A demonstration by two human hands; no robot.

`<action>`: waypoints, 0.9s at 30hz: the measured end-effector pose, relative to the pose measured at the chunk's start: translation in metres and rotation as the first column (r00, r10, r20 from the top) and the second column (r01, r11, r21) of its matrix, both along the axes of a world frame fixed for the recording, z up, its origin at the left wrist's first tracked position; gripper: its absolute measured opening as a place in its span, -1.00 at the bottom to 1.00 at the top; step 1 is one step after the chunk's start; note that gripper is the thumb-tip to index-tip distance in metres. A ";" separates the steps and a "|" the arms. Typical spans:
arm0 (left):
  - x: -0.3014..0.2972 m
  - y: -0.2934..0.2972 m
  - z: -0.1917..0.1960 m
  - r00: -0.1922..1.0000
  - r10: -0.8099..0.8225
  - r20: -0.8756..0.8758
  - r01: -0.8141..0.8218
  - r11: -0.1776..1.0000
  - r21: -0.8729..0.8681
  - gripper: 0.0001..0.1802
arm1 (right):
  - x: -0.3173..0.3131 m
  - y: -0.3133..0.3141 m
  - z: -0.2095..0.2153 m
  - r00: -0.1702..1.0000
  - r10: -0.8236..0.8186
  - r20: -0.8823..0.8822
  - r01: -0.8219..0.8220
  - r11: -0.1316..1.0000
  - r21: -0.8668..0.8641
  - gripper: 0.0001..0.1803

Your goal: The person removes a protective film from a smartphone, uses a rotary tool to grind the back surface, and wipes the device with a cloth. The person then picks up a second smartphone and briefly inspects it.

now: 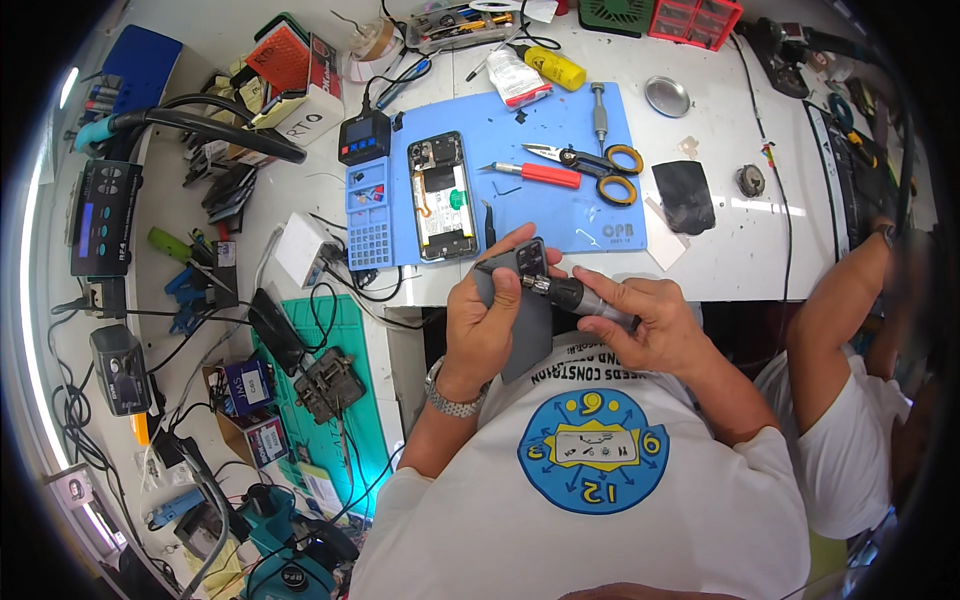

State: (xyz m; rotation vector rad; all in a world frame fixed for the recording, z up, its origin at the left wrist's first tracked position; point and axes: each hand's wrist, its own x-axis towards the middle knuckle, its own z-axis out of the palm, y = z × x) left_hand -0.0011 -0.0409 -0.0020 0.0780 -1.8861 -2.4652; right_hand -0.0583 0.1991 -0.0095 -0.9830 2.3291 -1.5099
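Observation:
My left hand (478,335) grips a grey phone back cover (527,335), thumb on its face near the dark camera cutout. In my right hand (650,328) is a silver and black rotary tool (578,298), its metal tip at the camera cutout; whether it touches cannot be seen. Beyond my hands, an opened phone (440,190) lies on a blue work mat (400,120). Black tweezers (489,224) lie beside it. To the right on the mat are a red craft knife (545,175), scissors (590,165) and a grey screwdriver (599,112).
A black sheet (684,195), a round metal lid (667,96) and a yellow bottle (553,66) lie around the mat. Cables, a green mat (345,400) and tools crowd the left side. Another person's arm (840,270) is at the right.

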 end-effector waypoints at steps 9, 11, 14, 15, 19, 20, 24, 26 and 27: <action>0.001 0.006 -0.003 1.000 0.000 -0.021 -0.002 0.996 -0.091 -0.29 | 0.001 -0.001 0.003 1.000 0.011 -0.007 -0.011 1.000 -0.029 -0.28; 0.001 0.008 -0.001 0.999 0.025 -0.022 -0.027 0.995 -0.092 -0.34 | 0.000 -0.001 0.001 1.000 0.008 -0.001 -0.008 1.000 -0.029 -0.28; 0.001 0.008 -0.003 0.999 0.029 -0.046 -0.035 0.990 -0.134 -0.36 | 0.001 -0.001 0.000 1.000 -0.001 0.002 0.001 0.999 -0.034 -0.28; 0.001 0.008 -0.001 0.999 0.033 -0.040 -0.038 0.990 -0.137 -0.37 | 0.001 -0.001 -0.001 1.000 -0.003 0.002 0.003 0.999 -0.035 -0.28; 0.001 0.009 0.002 0.999 0.035 -0.031 -0.039 0.993 -0.115 -0.37 | 0.001 0.000 -0.001 1.000 0.001 0.005 -0.001 1.000 -0.028 -0.28; 0.001 0.009 0.002 0.999 0.033 -0.033 -0.036 0.994 -0.100 -0.37 | 0.001 0.000 0.000 1.000 0.004 0.006 -0.004 1.000 -0.023 -0.28; 0.002 0.011 0.002 0.998 0.053 -0.028 -0.055 0.995 -0.083 -0.38 | 0.000 -0.001 0.005 1.000 -0.002 0.010 0.003 1.000 -0.010 -0.29; 0.002 0.016 0.003 0.996 0.081 -0.024 -0.083 0.995 -0.060 -0.38 | 0.002 -0.002 0.001 1.000 -0.027 0.014 0.027 0.999 -0.024 -0.29; 0.002 0.017 0.003 0.995 0.093 -0.028 -0.094 0.994 -0.049 -0.39 | 0.002 -0.002 -0.001 0.999 -0.033 0.003 0.033 0.999 -0.027 -0.28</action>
